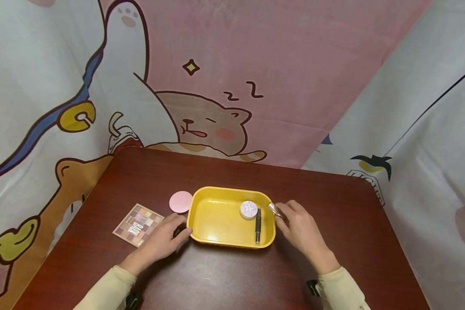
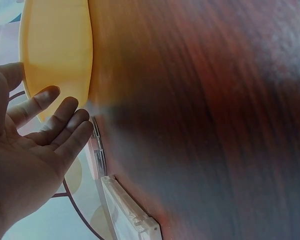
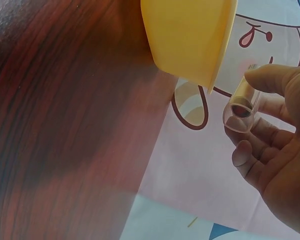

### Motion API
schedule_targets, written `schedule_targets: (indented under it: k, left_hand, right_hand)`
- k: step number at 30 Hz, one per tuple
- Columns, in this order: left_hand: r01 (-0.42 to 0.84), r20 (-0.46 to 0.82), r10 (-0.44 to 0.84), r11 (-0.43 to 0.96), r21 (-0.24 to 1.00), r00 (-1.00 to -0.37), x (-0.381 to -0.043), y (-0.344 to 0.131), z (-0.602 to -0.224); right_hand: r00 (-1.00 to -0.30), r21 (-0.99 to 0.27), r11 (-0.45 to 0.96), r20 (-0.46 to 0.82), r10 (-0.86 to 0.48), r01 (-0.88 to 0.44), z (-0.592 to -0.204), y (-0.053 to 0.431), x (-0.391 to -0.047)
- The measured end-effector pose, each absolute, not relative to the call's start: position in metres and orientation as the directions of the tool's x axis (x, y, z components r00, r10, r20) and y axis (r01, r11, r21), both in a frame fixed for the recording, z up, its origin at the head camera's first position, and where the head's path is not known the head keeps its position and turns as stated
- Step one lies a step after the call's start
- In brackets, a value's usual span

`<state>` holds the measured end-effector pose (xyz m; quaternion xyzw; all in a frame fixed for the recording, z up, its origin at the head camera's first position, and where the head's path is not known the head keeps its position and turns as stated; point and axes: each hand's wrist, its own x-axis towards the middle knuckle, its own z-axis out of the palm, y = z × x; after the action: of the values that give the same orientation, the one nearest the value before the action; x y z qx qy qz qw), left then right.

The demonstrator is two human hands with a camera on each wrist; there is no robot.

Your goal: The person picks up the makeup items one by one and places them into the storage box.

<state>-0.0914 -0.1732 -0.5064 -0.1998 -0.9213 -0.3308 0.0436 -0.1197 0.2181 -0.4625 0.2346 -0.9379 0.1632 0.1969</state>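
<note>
A yellow tray (image 1: 220,244) stands between the two hands. Inside it, toward the right, are a round pale compact (image 1: 249,209) with a star pattern and a black pen-like tube (image 1: 258,226). My right hand (image 1: 300,226) pinches a lipstick tube (image 3: 244,100), clear outside and gold within, at the tray's right rim. At the tray's left end, my left hand (image 1: 163,235) has its thumb at the rim. In the left wrist view its fingers (image 2: 65,117) are loosely bent, with nothing gripped.
Left of the tray, an eyeshadow palette (image 1: 137,224) lies partly under the left hand in the head view. A round pink compact (image 1: 180,202) sits beside the tray's upper left corner. The brown table (image 1: 216,280) backs onto a cartoon-printed curtain (image 1: 294,64).
</note>
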Motion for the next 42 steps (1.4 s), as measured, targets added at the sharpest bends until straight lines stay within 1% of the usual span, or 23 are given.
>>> schedule_targets:
  k: [13, 20, 28, 34, 42]
  left_hand:
    - [0.405, 0.226, 0.339, 0.698, 0.591, -0.913, -0.091, -0.173, -0.508]
    - [0.41, 0.23, 0.342, 0.692, 0.594, -0.911, -0.091, -0.173, -0.507]
    - [0.398, 0.217, 0.337, 0.697, 0.597, -0.916, -0.092, -0.172, -0.507]
    - [0.394, 0.213, 0.335, 0.698, 0.598, -0.918, -0.091, -0.172, -0.506]
    - [0.39, 0.211, 0.332, 0.705, 0.592, -0.919, -0.09, -0.173, -0.506]
  right_hand:
    - [-0.817, -0.211, 0.827, 0.404, -0.411, -0.521, -0.46, 0.204, -0.121]
    - [-0.799, -0.215, 0.807, 0.417, -0.433, -0.55, -0.46, 0.197, -0.124]
    - [-0.789, -0.222, 0.786, 0.401, -0.465, -0.577, -0.462, 0.186, -0.126]
    - [-0.768, -0.224, 0.767, 0.424, -0.479, -0.602, -0.466, 0.178, -0.127]
    - [-0.775, -0.217, 0.772, 0.402, -0.488, -0.598, -0.474, 0.168, -0.129]
